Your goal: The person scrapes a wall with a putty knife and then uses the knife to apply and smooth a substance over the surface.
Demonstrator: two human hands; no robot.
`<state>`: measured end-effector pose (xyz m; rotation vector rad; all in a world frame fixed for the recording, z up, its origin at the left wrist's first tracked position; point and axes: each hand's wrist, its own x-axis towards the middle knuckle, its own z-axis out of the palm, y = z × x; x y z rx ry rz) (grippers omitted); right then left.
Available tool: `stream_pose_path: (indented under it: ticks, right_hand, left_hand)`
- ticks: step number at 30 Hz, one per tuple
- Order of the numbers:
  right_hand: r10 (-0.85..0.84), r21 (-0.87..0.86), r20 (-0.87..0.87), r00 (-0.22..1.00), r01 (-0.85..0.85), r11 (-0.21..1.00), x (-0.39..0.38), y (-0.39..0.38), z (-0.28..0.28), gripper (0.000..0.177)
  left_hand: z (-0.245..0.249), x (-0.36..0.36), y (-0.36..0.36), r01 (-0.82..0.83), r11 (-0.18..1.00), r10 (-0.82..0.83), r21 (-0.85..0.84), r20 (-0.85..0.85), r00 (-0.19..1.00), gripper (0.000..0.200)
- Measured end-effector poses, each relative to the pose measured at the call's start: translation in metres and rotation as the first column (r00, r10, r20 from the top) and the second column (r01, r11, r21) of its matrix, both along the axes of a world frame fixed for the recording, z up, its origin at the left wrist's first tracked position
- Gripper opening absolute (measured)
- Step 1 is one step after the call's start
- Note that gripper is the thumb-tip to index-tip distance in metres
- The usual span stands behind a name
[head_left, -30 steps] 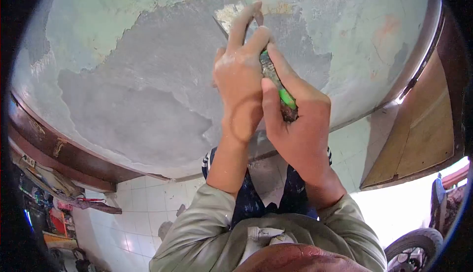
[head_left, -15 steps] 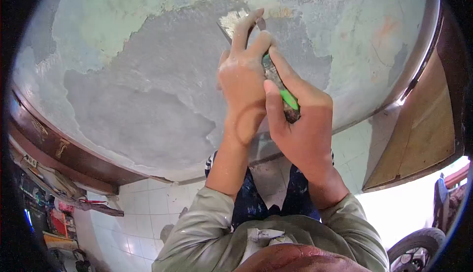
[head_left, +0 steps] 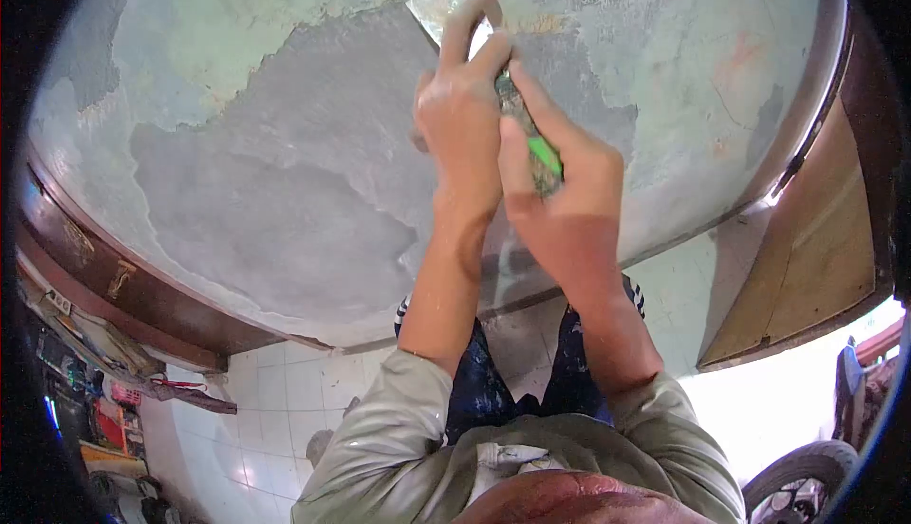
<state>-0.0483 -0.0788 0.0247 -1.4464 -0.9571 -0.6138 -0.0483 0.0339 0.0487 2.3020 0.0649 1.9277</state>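
Observation:
A scraper with a green and dark handle [head_left: 543, 154] and a broad shiny blade [head_left: 438, 11] lies against the patchy grey and pale green surface [head_left: 275, 144]. Wrapped round the handle is my right hand [head_left: 569, 173], its thumb along the near side. My left hand [head_left: 460, 111] is beside it, with fingers bent over the blade and the front of the tool, pressing on it. The blade's edge meets the border between the grey area and the green layer. Parts of the handle are hidden by my fingers.
A dark curved rim [head_left: 152, 301] borders the surface. Below are white floor tiles [head_left: 285, 382] and my legs in dark trousers. A brown panel [head_left: 807, 249] and a wheel [head_left: 802, 481] are at the right; shelves with assorted items [head_left: 95, 401] stand at the lower left.
Both hands and the scraper have moved forward, up the view and slightly left. The pale material seen on the blade earlier no longer shows; the blade now looks shiny.

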Motion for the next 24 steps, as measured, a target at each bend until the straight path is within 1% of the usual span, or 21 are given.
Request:
stream_pose_path:
  ticks: [1, 2, 4, 5, 7, 8, 10, 12, 13, 14, 18, 20, 21, 23, 24]
  right_hand:
    - [0.022, 0.075, -0.014, 1.000, -0.020, 0.997, 0.001, 0.003, 0.000, 0.038]
    - [0.019, 0.074, -0.019, 1.000, -0.018, 0.997, -0.003, -0.003, -0.001, 0.038]
    - [-0.040, -0.064, 0.024, 0.999, 0.042, 0.997, -0.012, -0.017, 0.005, 0.038]
    - [-0.040, -0.057, 0.031, 0.999, 0.042, 0.998, -0.009, -0.011, 0.005, 0.038]
    - [0.000, 0.044, 0.001, 1.000, 0.000, 0.999, -0.005, 0.000, -0.001, 0.038]
    - [-0.002, 0.041, 0.002, 1.000, 0.001, 0.999, -0.007, -0.005, -0.003, 0.038]
    - [-0.027, -0.088, -0.017, 0.999, 0.026, 0.996, -0.018, -0.019, 0.001, 0.038]
    - [-0.025, -0.047, 0.001, 1.000, 0.025, 0.999, -0.013, -0.010, 0.000, 0.038]
    - [-0.016, -0.021, 0.005, 1.000, 0.016, 1.000, -0.013, -0.008, -0.004, 0.038]
    - [-0.017, -0.025, 0.003, 1.000, 0.017, 1.000, -0.012, -0.008, -0.004, 0.038]
    - [0.008, 0.001, -0.001, 1.000, -0.008, 1.000, -0.009, -0.007, 0.003, 0.039]
    - [0.018, 0.010, 0.000, 1.000, -0.018, 1.000, -0.011, -0.008, 0.003, 0.039]
    - [0.021, -0.003, -0.012, 1.000, -0.021, 1.000, -0.012, -0.008, 0.004, 0.039]
    - [0.026, -0.010, -0.026, 0.999, -0.026, 1.000, -0.013, -0.005, 0.003, 0.039]
    - [-0.001, 0.020, 0.002, 1.000, 0.001, 1.000, -0.009, 0.002, 0.003, 0.040]
  left_hand:
    - [0.002, -0.002, -0.002, -0.008, 1.000, 0.007, -0.025, -0.022, 1.000, 0.011]
    - [0.000, -0.005, -0.006, -0.006, 1.000, 0.005, -0.026, -0.027, 1.000, 0.011]
    - [0.000, -0.011, -0.011, 0.090, 0.990, -0.097, -0.112, -0.056, 0.994, 0.002]
    - [-0.003, -0.009, -0.007, 0.082, 0.990, -0.090, -0.112, -0.071, 0.993, 0.004]
    - [-0.003, -0.008, -0.005, 0.057, 0.989, -0.069, -0.134, -0.082, 0.994, 0.004]
    - [-0.003, -0.007, -0.006, 0.043, 0.988, -0.057, -0.148, -0.090, 0.994, 0.004]
    - [-0.008, -0.017, -0.012, 0.042, 0.987, -0.060, -0.152, -0.119, 0.991, 0.004]
    - [-0.007, -0.017, -0.010, 0.040, 0.987, -0.062, -0.154, -0.137, 0.989, 0.003]
    - [-0.008, -0.015, -0.006, 0.054, 0.987, -0.071, -0.150, -0.111, 0.991, 0.003]
    - [-0.008, -0.012, -0.005, 0.071, 0.988, -0.083, -0.138, -0.082, 0.993, 0.003]
    - [-0.001, -0.010, -0.006, 0.095, 0.985, -0.104, -0.142, -0.062, 0.993, 0.002]
    - [0.004, -0.005, -0.004, -0.002, 0.999, 0.001, -0.037, -0.011, 1.000, 0.012]
    - [0.003, -0.008, -0.004, -0.006, 0.999, 0.005, -0.037, -0.008, 1.000, 0.012]
    - [-0.002, -0.016, -0.005, 0.031, 0.994, -0.041, -0.106, -0.086, 0.995, 0.004]
    - [0.004, -0.012, -0.001, 0.033, 0.995, -0.040, -0.094, -0.076, 0.996, 0.004]
